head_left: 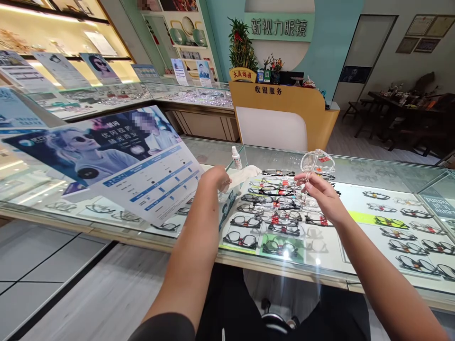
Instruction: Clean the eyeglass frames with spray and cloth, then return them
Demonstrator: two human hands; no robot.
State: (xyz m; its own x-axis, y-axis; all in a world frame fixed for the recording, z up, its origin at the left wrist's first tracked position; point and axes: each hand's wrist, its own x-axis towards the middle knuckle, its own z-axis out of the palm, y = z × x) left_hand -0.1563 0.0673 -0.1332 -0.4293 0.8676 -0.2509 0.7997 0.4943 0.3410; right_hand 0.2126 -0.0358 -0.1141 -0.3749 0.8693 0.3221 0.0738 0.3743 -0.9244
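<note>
Pinched in my right hand (322, 194) is a pair of clear-framed glasses (317, 162), raised above the glass counter with a small red tag on it. My left hand (215, 178) is over the counter, close to the near end of a white cloth (245, 176). Most of its fingers are hidden behind the hand, so whether it grips the cloth does not show. Just behind the cloth stands a small white bottle (236, 157). Several dark-framed glasses (280, 202) with red tags are in rows below my right hand.
A large printed sign (142, 163) leans on the counter at left, close to my left forearm. More glasses (391, 221) are inside the case at right. A white chair back (272, 129) and a yellow cashier desk (284, 102) stand beyond the counter.
</note>
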